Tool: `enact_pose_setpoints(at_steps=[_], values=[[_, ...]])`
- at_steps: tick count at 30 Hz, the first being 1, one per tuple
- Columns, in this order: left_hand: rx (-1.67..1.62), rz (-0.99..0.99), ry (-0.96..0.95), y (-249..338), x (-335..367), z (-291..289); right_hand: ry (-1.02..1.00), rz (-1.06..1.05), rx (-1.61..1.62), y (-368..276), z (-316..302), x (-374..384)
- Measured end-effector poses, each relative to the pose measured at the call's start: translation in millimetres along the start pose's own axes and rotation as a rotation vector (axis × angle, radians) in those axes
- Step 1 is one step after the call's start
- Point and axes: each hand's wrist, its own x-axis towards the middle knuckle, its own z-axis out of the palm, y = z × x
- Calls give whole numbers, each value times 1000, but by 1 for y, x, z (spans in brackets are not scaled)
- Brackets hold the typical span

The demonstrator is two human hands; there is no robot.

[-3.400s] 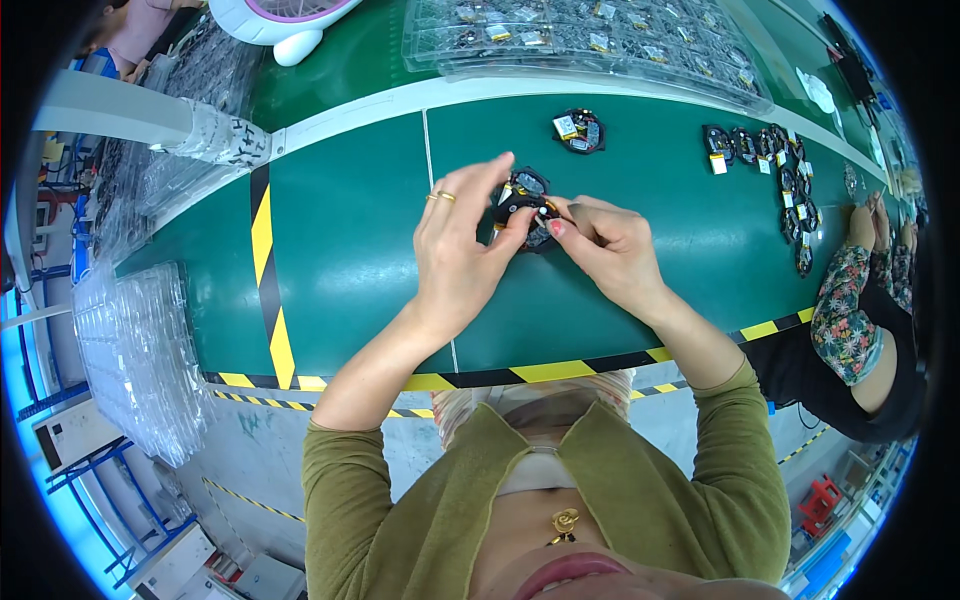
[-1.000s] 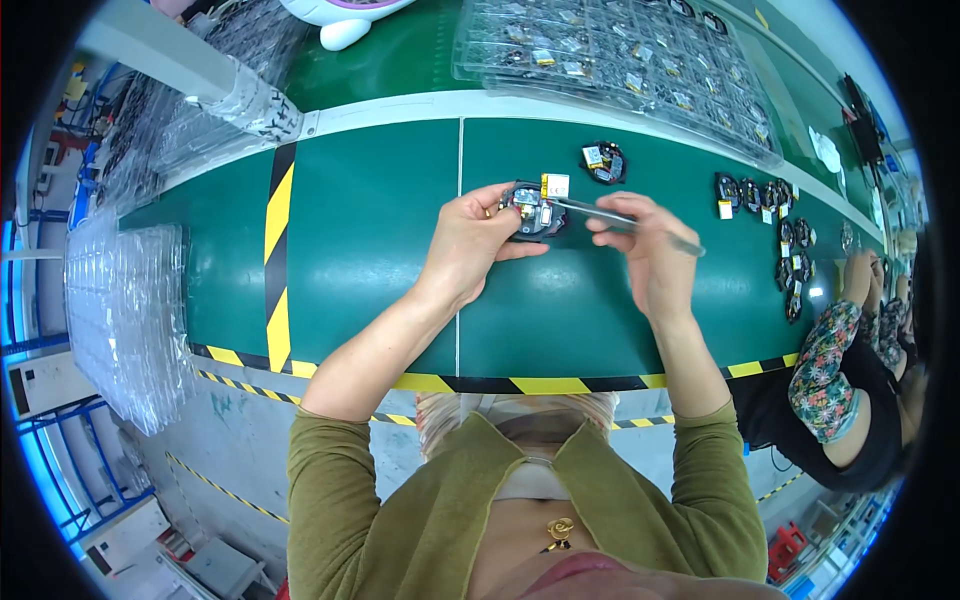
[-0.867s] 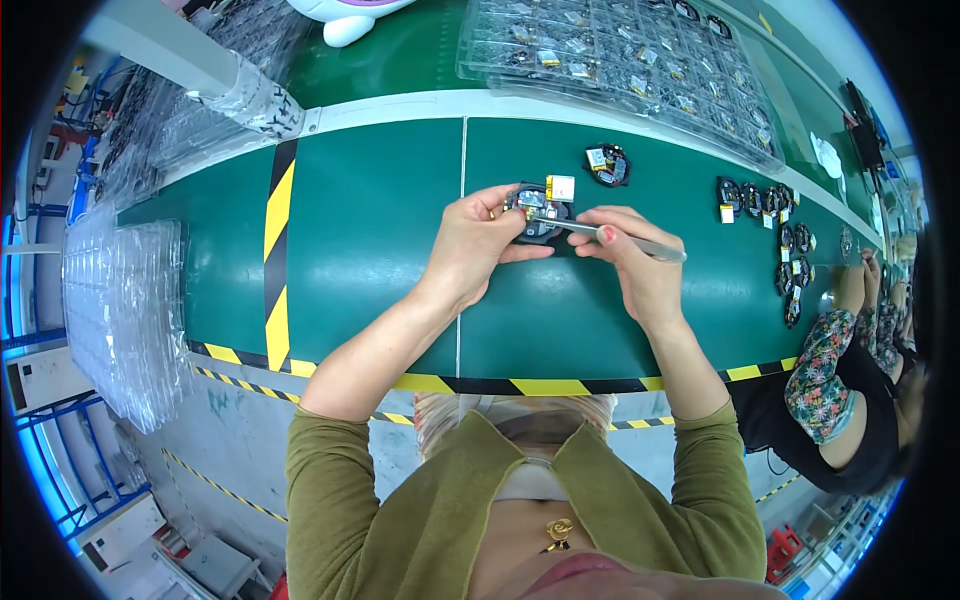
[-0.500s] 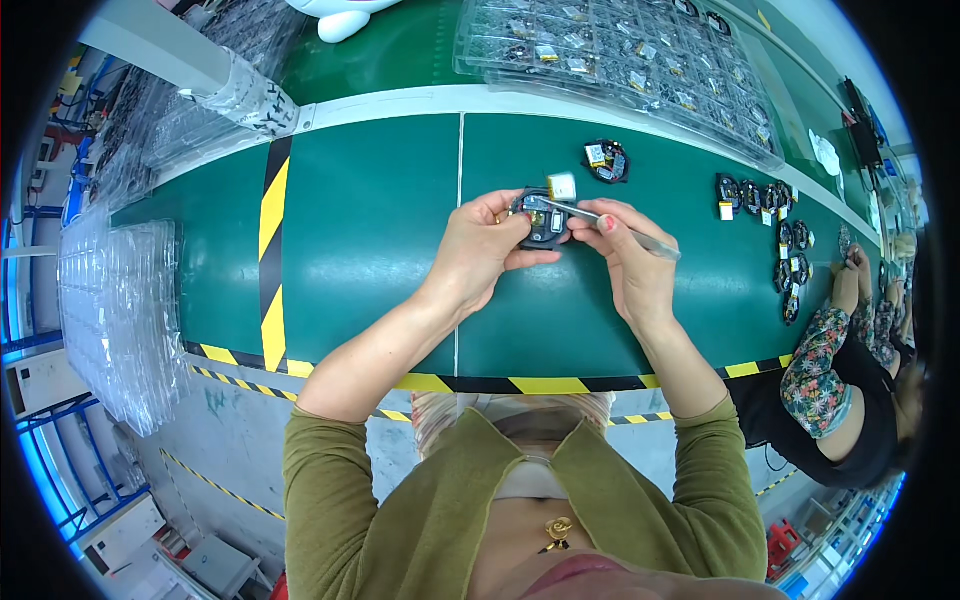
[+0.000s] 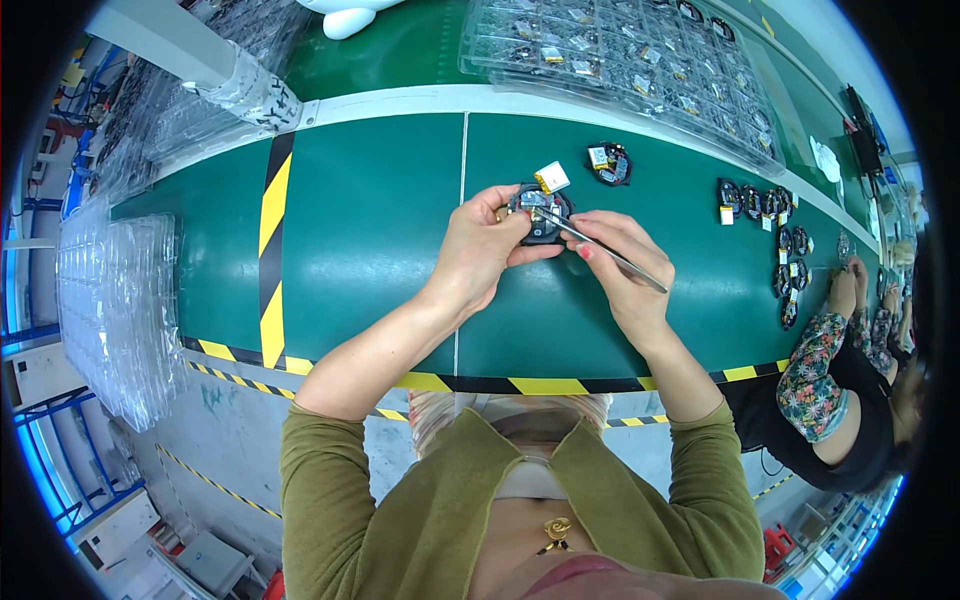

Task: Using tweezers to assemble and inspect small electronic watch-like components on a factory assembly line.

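Observation:
My left hand [image 5: 480, 238] grips a round black electronic housing [image 5: 543, 230] by its left side, thumb over the rim. Small circuit parts show inside the housing. A silver-white battery pack [image 5: 551, 177] with a yellowish edge sticks out past its far rim. Between the fingers of my right hand [image 5: 625, 262] are metal tweezers [image 5: 615, 258], slanting up to the left with their tips inside the housing. Whether the tips pinch anything is too small to tell. Just beyond, to the right, a similar round black housing [image 5: 611, 168] with its own battery lies on the green table [image 5: 370, 240].
Several more housings [image 5: 783, 270] sit in a cluster at the right. Clear plastic trays [image 5: 640, 75] filled with parts cover the far shelf. Stacked clear trays [image 5: 120, 310] stand at the left. A co-worker's flowered sleeve [image 5: 815, 375] shows at the far right.
The tweezers have turned steeper, their tips now deeper in the housing, and my right hand has shifted slightly down. The battery has tilted and moved a little left.

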Motion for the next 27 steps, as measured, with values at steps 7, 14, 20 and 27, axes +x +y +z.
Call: enact_pose_setpoints(at_steps=[7,14,20,27], values=[[19,-6,-81,2,-1,0,51,210,335,-5,-5,4],[-24,-34,-144,4,-3,0,59,378,647,-7,-12,8],[-33,-8,-85,2,-1,0,125,317,651,-7,-4,5],[-26,20,-88,0,-2,1,173,395,672,-8,-4,5]])
